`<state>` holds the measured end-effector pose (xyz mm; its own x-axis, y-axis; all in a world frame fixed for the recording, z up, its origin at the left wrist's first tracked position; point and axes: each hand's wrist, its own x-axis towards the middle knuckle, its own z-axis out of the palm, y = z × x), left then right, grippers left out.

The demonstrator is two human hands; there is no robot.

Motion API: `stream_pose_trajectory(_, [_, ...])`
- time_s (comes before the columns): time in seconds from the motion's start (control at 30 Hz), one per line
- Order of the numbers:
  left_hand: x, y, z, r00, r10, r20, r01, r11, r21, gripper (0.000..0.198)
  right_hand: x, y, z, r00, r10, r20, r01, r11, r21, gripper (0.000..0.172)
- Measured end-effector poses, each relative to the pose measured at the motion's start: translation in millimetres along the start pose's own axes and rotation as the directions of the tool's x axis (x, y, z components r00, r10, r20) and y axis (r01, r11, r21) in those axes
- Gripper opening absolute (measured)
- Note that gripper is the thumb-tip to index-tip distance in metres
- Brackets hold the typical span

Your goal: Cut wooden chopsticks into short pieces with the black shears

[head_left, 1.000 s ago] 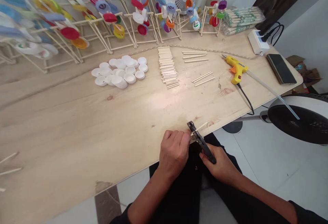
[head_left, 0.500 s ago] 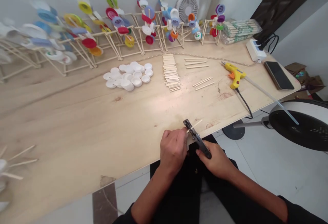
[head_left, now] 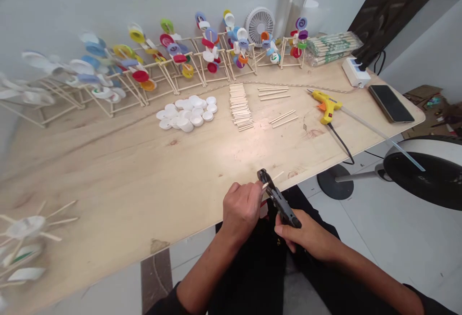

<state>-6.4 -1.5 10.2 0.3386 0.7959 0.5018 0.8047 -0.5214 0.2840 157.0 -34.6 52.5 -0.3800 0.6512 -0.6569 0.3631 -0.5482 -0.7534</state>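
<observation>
At the near edge of the wooden table (head_left: pixel 126 175), my left hand (head_left: pixel 241 209) is closed in a pinch on a thin wooden stick (head_left: pixel 275 178). The stick passes through the jaws of black cutting pliers (head_left: pixel 276 197). My right hand (head_left: pixel 306 235) is wrapped round the pliers' handles. The stick's free end pokes out to the right of the jaws, over the table edge.
Farther back lie a pile of white bottle caps (head_left: pixel 187 112), a stack of cut sticks (head_left: pixel 240 106), loose sticks (head_left: pixel 283 117), a yellow glue gun (head_left: pixel 327 105), a phone (head_left: pixel 391 103) and a power strip (head_left: pixel 355 71). Stick-and-cap pinwheel models (head_left: pixel 202 50) line the wall. A floor fan (head_left: pixel 426 170) stands at right.
The view has tilted up and back, so more of the wall and the bottle shows. Both hands stay on the stick and pliers at the table edge, shifted slightly lower in frame.
</observation>
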Motion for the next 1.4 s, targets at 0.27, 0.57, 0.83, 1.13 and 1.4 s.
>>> stream_pose_trajectory(0.27, [4.6, 11.6, -7.7, 0.992, -0.101, 0.082, 0.111, 0.984, -0.137, 0.018, -1.9, 5.8, -3.5, 0.986, -0.066, -0.150, 0.038, 0.982, -0.186, 0.005])
stream_pose_trajectory(0.57, [2.6, 20.1, -19.8, 0.925, -0.256, 0.279, 0.360, 0.824, -0.437, 0.017, -6.5, 11.6, -0.9, 0.950, -0.178, -0.256, 0.069, 0.920, -0.386, 0.002])
stream_pose_trajectory(0.83, [3.0, 20.2, -23.8, 0.921, -0.239, 0.307, 0.365, 0.801, -0.474, 0.016, -12.0, 8.3, -3.4, 0.976, -0.138, -0.169, 0.093, 0.963, -0.253, 0.002])
stream_pose_trajectory(1.13, [3.3, 21.9, -26.6, 0.939, -0.213, 0.268, 0.309, 0.867, -0.392, 0.016, -13.5, 9.4, -0.8, 0.964, -0.145, -0.222, 0.070, 0.946, -0.316, 0.004])
stream_pose_trajectory(1.4, [10.8, 25.2, -35.9, 0.820, -0.331, 0.468, 0.573, 0.504, -0.646, 0.024, -14.1, 9.3, -2.4, 0.939, -0.248, -0.239, 0.131, 0.899, -0.418, 0.005])
